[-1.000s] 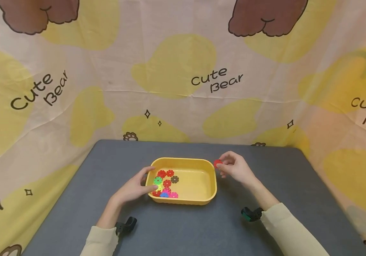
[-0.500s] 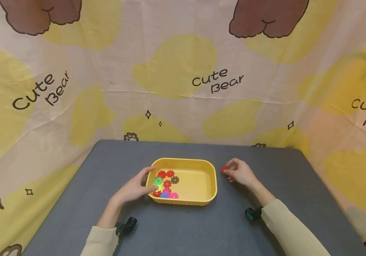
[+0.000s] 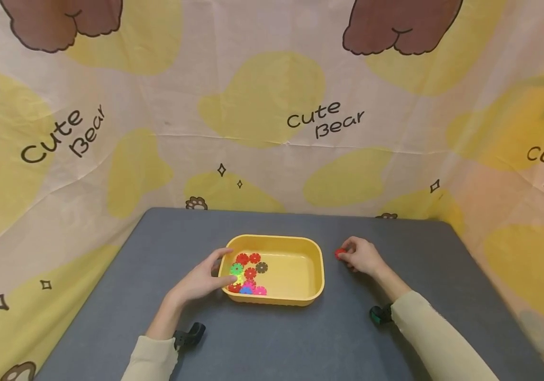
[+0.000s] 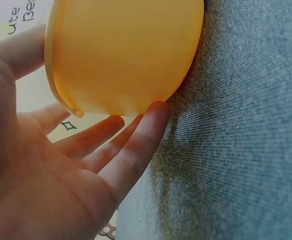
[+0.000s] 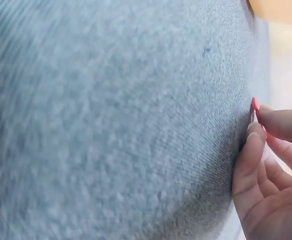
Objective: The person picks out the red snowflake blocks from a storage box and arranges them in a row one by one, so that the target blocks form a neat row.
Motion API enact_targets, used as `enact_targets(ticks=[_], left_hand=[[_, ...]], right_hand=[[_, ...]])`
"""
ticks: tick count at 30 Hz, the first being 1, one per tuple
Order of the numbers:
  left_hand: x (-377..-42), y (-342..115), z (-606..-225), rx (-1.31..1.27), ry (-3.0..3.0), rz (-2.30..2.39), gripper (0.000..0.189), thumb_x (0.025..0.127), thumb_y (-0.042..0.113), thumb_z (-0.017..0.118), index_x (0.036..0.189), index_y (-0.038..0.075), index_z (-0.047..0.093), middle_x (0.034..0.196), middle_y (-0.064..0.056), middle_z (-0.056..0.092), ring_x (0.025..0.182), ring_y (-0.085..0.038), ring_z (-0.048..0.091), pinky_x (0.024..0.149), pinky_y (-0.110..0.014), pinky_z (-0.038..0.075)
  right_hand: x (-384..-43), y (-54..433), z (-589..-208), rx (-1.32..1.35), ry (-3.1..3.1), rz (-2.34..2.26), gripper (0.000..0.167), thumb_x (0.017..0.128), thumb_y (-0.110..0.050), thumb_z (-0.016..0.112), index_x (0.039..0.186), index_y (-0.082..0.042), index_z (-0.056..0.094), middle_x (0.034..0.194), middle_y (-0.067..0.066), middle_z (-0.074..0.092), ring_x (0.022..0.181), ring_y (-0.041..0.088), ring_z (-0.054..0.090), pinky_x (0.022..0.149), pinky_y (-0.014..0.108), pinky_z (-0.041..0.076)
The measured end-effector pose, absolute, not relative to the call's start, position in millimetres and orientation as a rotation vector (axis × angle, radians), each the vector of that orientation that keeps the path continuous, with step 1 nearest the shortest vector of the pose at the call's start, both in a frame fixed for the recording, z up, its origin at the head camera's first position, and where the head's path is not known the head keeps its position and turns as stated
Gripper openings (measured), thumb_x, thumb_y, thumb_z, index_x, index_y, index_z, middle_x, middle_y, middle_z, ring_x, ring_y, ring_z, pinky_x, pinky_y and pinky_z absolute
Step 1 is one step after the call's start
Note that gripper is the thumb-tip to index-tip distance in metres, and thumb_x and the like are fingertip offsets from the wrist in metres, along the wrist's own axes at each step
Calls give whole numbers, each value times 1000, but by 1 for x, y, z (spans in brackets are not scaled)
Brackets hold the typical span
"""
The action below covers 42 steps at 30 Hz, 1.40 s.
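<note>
A yellow plastic tray stands on the grey table, its left end gripped by my left hand. The thumb reaches over the rim, and in the left wrist view fingertips lie against the tray's outer wall. Inside, several notched snowflake discs gather on the left: red, green, brown, pink, blue and yellow. To the right of the tray, my right hand pinches a red snowflake disc between thumb and fingers, low at the table surface. In the right wrist view that disc appears edge-on.
The grey cloth-covered table extends around the tray on all sides. A printed fabric curtain with bear drawings rises behind it and along both sides. Dark straps with small devices sit at both wrists.
My right hand has moved right and down from beside the tray's rim to the table surface, still pinching the red snowflake disc. My left hand and the tray stay in place.
</note>
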<state>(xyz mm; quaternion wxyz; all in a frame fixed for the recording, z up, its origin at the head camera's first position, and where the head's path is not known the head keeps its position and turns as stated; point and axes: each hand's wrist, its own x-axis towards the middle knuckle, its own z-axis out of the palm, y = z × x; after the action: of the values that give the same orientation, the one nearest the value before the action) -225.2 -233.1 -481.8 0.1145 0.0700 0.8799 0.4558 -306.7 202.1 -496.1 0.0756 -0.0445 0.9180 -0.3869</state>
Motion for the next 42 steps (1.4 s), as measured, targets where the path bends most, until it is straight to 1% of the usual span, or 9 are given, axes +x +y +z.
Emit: enact_targets(ticks=[9, 16, 20, 24, 28, 32, 34, 39, 42], left_hand=[[-225, -234, -481, 211, 2582, 1331, 79, 88, 39, 78, 154, 22, 38, 159, -16, 35, 139, -48, 42, 102, -65, 44], [-225, -235, -481, 199, 2587, 1337, 79, 88, 39, 78, 154, 22, 38, 158, -15, 37, 139, -47, 43, 101, -63, 46], [-226, -234, -482, 191, 2581, 1337, 79, 89, 39, 78, 154, 23, 37, 158, -15, 38, 139, -46, 43, 102, -62, 46], [-227, -235, -481, 198, 2590, 1328, 80, 88, 41, 77, 154, 22, 37, 158, -16, 36, 140, -48, 41, 102, -64, 45], [-228, -236, -482, 180, 2598, 1320, 80, 88, 41, 78, 154, 24, 37, 159, -14, 36, 141, -47, 40, 103, -64, 44], [-228, -236, -482, 178, 2589, 1324, 79, 88, 40, 78, 154, 25, 37, 160, -13, 34, 142, -47, 39, 103, -65, 43], [-228, -236, -482, 185, 2583, 1334, 79, 88, 40, 78, 153, 25, 37, 160, -13, 35, 142, -46, 39, 103, -65, 43], [-227, -234, -482, 200, 2578, 1342, 79, 87, 40, 79, 153, 25, 38, 158, -13, 37, 140, -45, 42, 104, -64, 43], [-227, -234, -483, 219, 2577, 1343, 79, 87, 42, 78, 153, 24, 38, 158, -13, 38, 140, -45, 42, 104, -64, 43]], right_hand=[[-305, 203, -488, -105, 2703, -1201, 22, 96, -16, 72, 110, -2, 64, 81, 8, 65, 63, 20, 64, 57, 34, 58], [-302, 194, -462, -255, 2713, -1235, 17, 100, -15, 65, 111, -2, 64, 89, 16, 69, 68, 21, 65, 62, 37, 59], [-299, 186, -446, -305, 2698, -1263, 20, 100, -17, 65, 113, -2, 65, 97, 18, 69, 72, 28, 67, 65, 37, 59], [-293, 172, -428, -354, 2664, -1320, 23, 100, -19, 66, 116, -2, 65, 94, 15, 70, 72, 34, 68, 66, 42, 59], [-282, 150, -413, -427, 2654, -1335, 22, 100, -20, 66, 115, -4, 67, 91, 14, 69, 68, 29, 64, 62, 40, 57], [-271, 130, -408, -515, 2651, -1326, 19, 99, -19, 68, 113, -6, 68, 98, 14, 70, 75, 28, 67, 64, 36, 58], [-266, 122, -408, -553, 2645, -1332, 19, 98, -17, 68, 113, -5, 69, 98, 12, 70, 77, 29, 67, 64, 36, 59], [-260, 103, -408, -617, 2642, -1314, 17, 97, -17, 70, 111, -7, 69, 92, 6, 69, 74, 22, 64, 62, 33, 56], [-257, 93, -410, -657, 2657, -1291, 16, 96, -17, 71, 109, -8, 70, 92, 2, 69, 77, 17, 63, 67, 34, 55]])
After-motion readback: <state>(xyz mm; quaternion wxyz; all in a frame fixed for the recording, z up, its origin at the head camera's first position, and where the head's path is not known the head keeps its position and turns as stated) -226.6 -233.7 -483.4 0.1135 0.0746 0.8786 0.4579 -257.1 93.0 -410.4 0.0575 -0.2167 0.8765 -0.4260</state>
